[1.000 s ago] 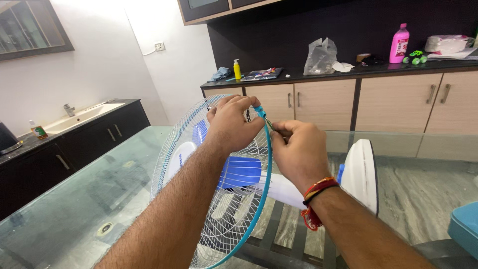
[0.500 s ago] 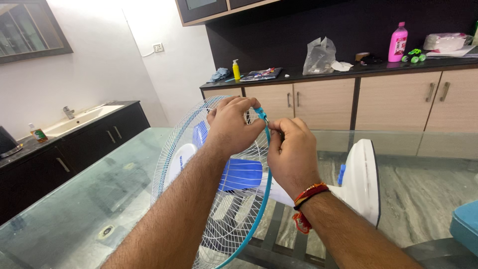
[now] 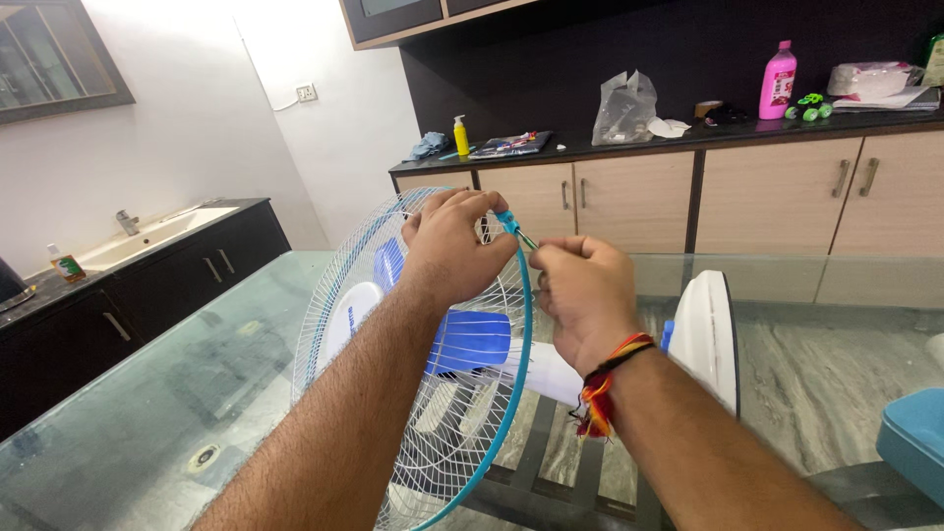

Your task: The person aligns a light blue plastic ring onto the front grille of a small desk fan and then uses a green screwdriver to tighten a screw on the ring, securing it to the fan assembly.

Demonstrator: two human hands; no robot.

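A table fan lies on a glass table [image 3: 147, 393], its white wire grille with a blue rim [image 3: 497, 433] facing left and its round white base [image 3: 708, 334] to the right. Blue blades [image 3: 467, 339] show behind the wires. My left hand [image 3: 452, 246] grips the top of the grille rim at a small blue clip. My right hand [image 3: 580, 295], with a red and yellow thread band on the wrist, pinches a thin tool whose tip touches that clip.
A wooden-fronted cabinet [image 3: 629, 202] with a dark counter stands behind, carrying a pink bottle [image 3: 777, 81], a plastic bag [image 3: 624, 108], a yellow bottle [image 3: 460, 136] and a green toy. A sink counter [image 3: 147, 236] runs along the left. A blue box [image 3: 914, 442] sits at the right.
My right hand has shifted slightly away from the left one, still at the clip. The fan has hardly moved.
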